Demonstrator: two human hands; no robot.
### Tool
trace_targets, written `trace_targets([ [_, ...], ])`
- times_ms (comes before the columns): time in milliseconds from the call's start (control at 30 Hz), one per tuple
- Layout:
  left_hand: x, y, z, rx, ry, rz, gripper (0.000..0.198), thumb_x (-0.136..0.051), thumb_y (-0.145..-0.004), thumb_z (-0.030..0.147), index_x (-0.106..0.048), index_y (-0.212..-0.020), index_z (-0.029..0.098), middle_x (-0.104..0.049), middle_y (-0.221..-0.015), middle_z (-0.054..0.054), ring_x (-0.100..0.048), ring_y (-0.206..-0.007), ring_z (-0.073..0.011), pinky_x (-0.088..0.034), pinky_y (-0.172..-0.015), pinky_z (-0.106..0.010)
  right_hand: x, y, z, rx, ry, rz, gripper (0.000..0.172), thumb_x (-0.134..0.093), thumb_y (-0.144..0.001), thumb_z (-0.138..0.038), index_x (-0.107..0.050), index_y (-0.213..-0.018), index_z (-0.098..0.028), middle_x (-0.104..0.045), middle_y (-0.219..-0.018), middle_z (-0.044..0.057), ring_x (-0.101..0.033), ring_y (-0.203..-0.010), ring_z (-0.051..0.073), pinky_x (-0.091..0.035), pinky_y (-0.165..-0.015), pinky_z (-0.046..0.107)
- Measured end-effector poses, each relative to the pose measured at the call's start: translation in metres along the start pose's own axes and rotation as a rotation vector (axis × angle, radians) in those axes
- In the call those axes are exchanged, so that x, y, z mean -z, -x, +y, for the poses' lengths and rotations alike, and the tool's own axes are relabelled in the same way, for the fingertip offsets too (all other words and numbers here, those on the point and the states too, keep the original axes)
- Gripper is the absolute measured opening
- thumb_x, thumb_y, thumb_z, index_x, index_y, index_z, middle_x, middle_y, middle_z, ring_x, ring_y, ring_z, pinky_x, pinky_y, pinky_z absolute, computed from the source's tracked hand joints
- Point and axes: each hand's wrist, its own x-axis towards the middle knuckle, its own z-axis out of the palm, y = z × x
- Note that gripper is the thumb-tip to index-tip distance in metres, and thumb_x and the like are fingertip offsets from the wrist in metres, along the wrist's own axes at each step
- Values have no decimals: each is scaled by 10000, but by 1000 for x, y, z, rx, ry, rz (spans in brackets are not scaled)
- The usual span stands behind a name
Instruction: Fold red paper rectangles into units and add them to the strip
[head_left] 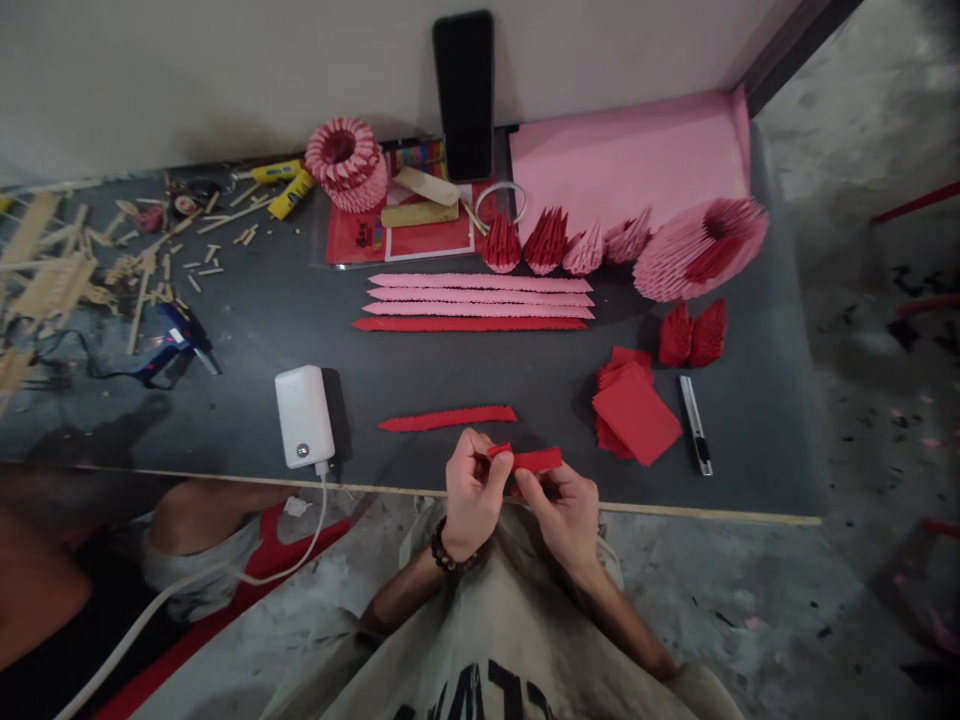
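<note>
Both of my hands pinch one small folded strip of red paper (538, 460) just above the table's front edge. My left hand (474, 492) grips its left end between thumb and fingers. My right hand (561, 508) holds its lower right part, thumb on the near side. Just beyond my hands lies a row of nested red paper pieces (448, 418). Farther back are a longer red row (471, 324) and several pink rows (480, 297). A loose stack of red paper rectangles (637, 408) lies to the right, beside a utility knife (696, 425).
A white power bank (304, 416) with a cable stands at left. Beyond it lie a blue glue gun (177, 342) and wooden sticks. A phone (465, 95) leans at the back, between a pink paper vase (348, 166) and pink sheets (630, 150). Another person's knee (180, 515) is at lower left.
</note>
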Motion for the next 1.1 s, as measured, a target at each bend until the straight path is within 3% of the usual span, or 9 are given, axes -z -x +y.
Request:
trace_targets([
  [100,-2,2,-1,-24,-40,72,243,-717,-981,415,-587,-1022,213,-586,-890,0,-556,-764,-124,-480,-725,-236,-7,1,4,-25,-37,18,309,-732,-920,-464,-743,-792,-182,-722,-615,-8,-634,-512,126,-537,-510,230],
  [233,-7,5,-1,61,89,102,457,-786,-921,460,-595,-1276,246,-631,-842,14,-577,-701,-120,-493,-671,-231,-16,2,2,-94,-174,132,352,-760,-886,-511,-707,-746,-192,-700,-570,-13,-607,-467,114,-543,-478,221],
  [300,-7,7,-1,142,173,25,441,-810,-893,486,-652,-1209,223,-653,-776,12,-602,-669,-125,-507,-645,-236,-16,2,0,-120,-238,172,347,-787,-866,-506,-713,-743,-190,-711,-581,-8,-618,-477,113,-550,-487,217],
  [400,-6,9,-1,253,208,-49,347,-828,-865,492,-699,-843,170,-656,-673,5,-602,-593,-117,-501,-592,-236,-12,2,-2,-92,-196,135,329,-744,-917,-478,-732,-786,-177,-743,-627,8,-664,-526,128,-584,-536,233],
  [533,-2,9,0,264,193,33,350,-837,-849,465,-694,-739,166,-656,-636,11,-572,-562,-103,-457,-568,-226,0,3,3,25,-33,36,206,-788,-887,-387,-776,-871,-182,-781,-707,4,-719,-623,158,-591,-583,240],
  [633,0,7,2,285,239,46,357,-801,-882,447,-644,-701,181,-605,-589,29,-522,-547,-94,-412,-563,-223,12,-2,12,251,147,112,228,-851,-810,-291,-767,-1010,-219,-788,-783,-11,-727,-644,167,-601,-598,260],
  [733,2,3,5,398,315,-46,377,-821,-847,449,-596,-695,188,-584,-587,35,-494,-519,-89,-348,-516,-218,28,-13,20,563,256,94,389,-714,-899,-188,-711,-1279,-272,-812,-1051,64,-787,-892,219,-661,-771,359],
  [933,6,1,4,445,238,-140,395,-831,-827,447,-577,-695,174,-556,-558,48,-415,-464,-53,-274,-477,-200,50,-33,25,826,236,-113,347,-724,-891,-101,-814,-1080,-378,-815,-912,-15,-753,-740,134,-600,-684,275],
  [1100,4,6,1,428,114,-134,363,-818,-835,434,-610,-687,176,-606,-552,17,-409,-436,-66,-290,-460,-227,48,-34,11,712,239,-120,223,-695,-915,-138,-795,-959,-333,-815,-952,5,-775,-807,171,-624,-716,297],
])
